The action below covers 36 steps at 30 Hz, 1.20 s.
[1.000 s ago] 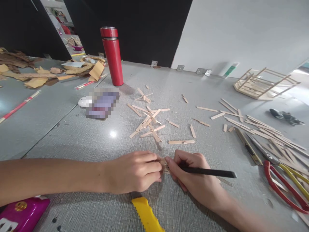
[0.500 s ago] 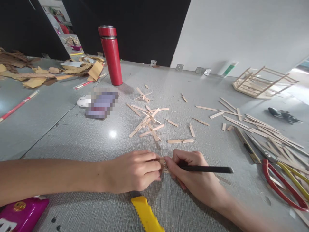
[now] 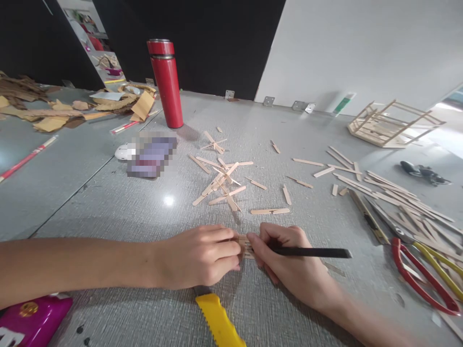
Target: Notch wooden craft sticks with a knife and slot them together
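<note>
My left hand [image 3: 208, 255] is closed on several small wooden craft sticks [image 3: 249, 249] laid side by side, its fingertips pressing their left ends. Between the two hands only a short stretch of them shows. My right hand [image 3: 292, 262] grips a slim black pen-like tool [image 3: 314, 252], thumb and fingers wrapped round it; its tip is hidden by the hand. The right thumb rests at the right end of the sticks. Below my left hand lies a knife with a yellow handle [image 3: 219, 318], its blade partly under that hand.
Broken craft sticks [image 3: 227, 180] lie scattered ahead. To the right are a box cutter [image 3: 369, 217], red-and-yellow-handled scissors [image 3: 421, 274], more sticks [image 3: 405, 197] and a stick frame [image 3: 394, 125]. A red flask [image 3: 168, 86], a blurred phone [image 3: 154, 155] and a purple packet [image 3: 36, 320] stand or lie leftward.
Almost nothing differs. The black tool in my right hand has shifted very slightly; my left hand stays in place.
</note>
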Motion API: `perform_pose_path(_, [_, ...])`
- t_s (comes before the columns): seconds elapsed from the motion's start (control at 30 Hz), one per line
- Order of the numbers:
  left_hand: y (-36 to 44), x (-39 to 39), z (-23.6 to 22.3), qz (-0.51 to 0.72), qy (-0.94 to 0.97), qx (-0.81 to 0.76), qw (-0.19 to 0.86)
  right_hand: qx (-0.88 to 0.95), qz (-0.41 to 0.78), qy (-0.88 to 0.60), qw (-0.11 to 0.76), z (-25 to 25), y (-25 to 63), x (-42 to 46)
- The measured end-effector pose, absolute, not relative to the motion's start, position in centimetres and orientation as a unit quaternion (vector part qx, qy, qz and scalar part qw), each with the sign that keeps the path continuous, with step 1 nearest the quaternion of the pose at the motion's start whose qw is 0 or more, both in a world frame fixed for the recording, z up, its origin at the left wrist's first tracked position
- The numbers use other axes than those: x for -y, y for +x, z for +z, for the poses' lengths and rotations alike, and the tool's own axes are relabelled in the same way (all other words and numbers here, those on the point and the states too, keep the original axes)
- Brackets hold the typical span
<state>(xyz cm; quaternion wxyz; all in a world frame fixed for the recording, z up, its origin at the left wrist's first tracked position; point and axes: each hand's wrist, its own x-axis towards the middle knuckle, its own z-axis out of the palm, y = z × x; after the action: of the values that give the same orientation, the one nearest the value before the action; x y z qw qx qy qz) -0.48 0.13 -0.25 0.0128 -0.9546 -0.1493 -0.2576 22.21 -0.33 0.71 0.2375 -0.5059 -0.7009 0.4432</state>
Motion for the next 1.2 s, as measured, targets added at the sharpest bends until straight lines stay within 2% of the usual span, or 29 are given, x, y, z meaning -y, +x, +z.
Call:
perform_pose_path(0.4, [-0.46, -0.25, -0.10, -0.263, -0.954, 0.146, 0.004, 0.686, 0.456, -0.513, 0.242, 0.93, 22.04, 0.23])
perform_pose_path(0.7, [-0.52, -0.18, -0.10, -0.258, -0.954, 0.151, 0.006, 0.742, 0.370, -0.505, 0.241, 0.79, 22.18, 0.17])
perform_pose_path(1.03, [-0.55, -0.20, -0.21, -0.259, -0.955, 0.148, -0.002, 0.740, 0.369, -0.510, 0.239, 0.52, 22.22, 0.07])
perform_pose_path(1.2, [-0.56, -0.20, -0.22, -0.259, -0.955, 0.147, -0.003, 0.717, 0.407, -0.515, 0.235, 0.49, 22.36, 0.08])
